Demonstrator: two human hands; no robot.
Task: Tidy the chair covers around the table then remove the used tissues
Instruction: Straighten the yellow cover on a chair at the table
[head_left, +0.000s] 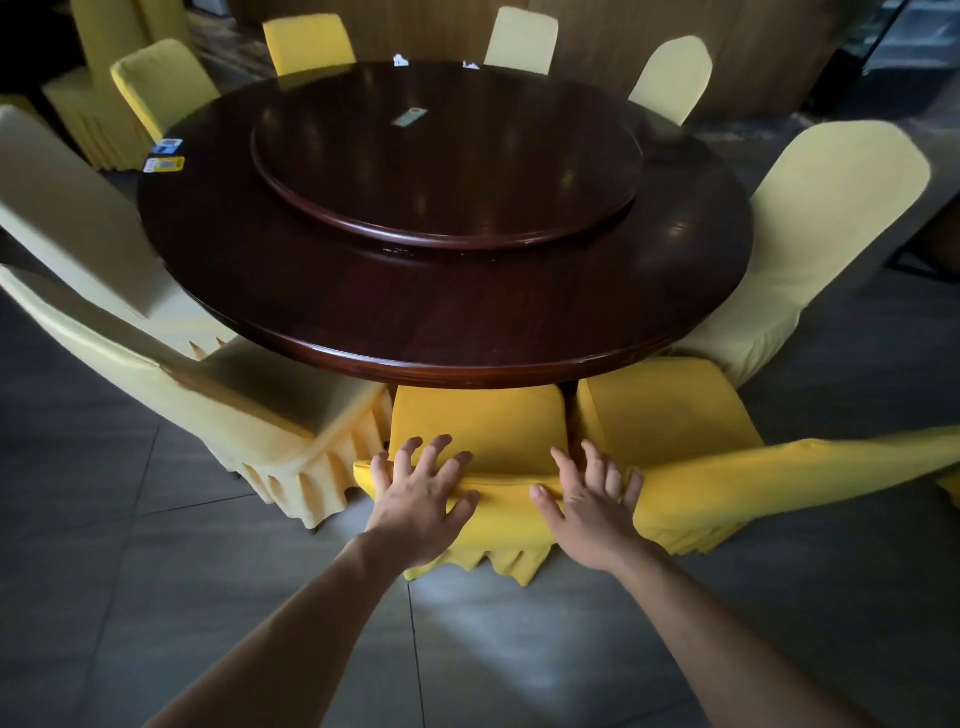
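Both bare arms reach forward and slightly inward, forearms stretched out, wrists near level. Left hand (415, 499) is palm down, fingers spread wide and bent at the knuckles, fingertips arched forward, thumb out to the right. Right hand (589, 501) is palm down too, fingers spread and gently curved, thumb pointing left toward the other hand, little finger hooked out to the right. The two hands sit side by side, a gap between the thumbs.
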